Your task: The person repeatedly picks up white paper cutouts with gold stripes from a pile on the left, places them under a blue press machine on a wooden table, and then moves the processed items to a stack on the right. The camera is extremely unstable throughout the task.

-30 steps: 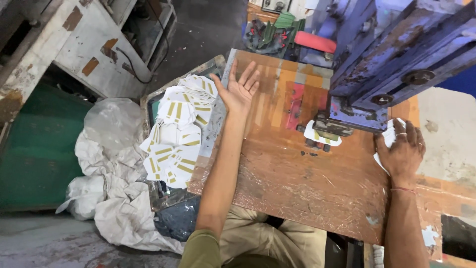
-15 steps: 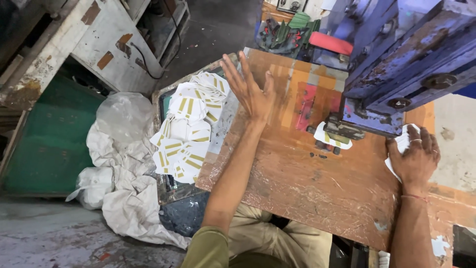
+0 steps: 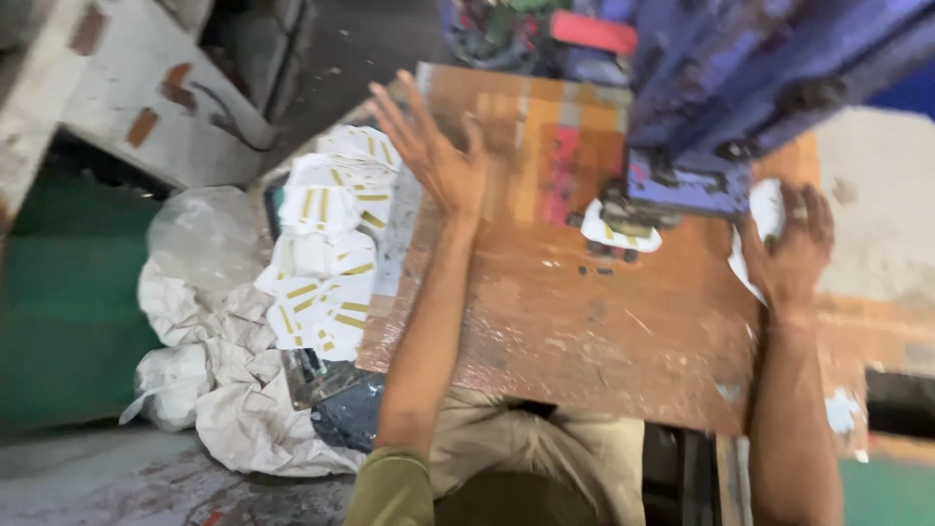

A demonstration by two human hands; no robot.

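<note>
Left hand: left hand (image 3: 438,161) is up, upper centre of the frame, fingers spread wide, palm open, nothing in its grip, hovering over the left edge of the desk (image 3: 584,331).
Right hand: right hand (image 3: 791,248) sits at the right side of the frame, fingers curled onto a stack of white pieces (image 3: 765,219); how tightly the grip closes on them, I cannot tell through the blur.
White piece under press: one white piece with yellow stripes (image 3: 618,232) lies flat on the desk, right beneath the blue press machine (image 3: 721,107), centre-right.
Tray: left of the desk, a shallow tray (image 3: 404,219) is heaped with white cards bearing yellow stripes (image 3: 326,244), spilling down toward centre-left.
Sacks: crumpled whitish sacks (image 3: 224,390) lie on the floor, lower left, just below the tray.
Desk surface: worn, rusty brown, colour patches near the top.
Far left: green bin (image 3: 58,321).
</note>
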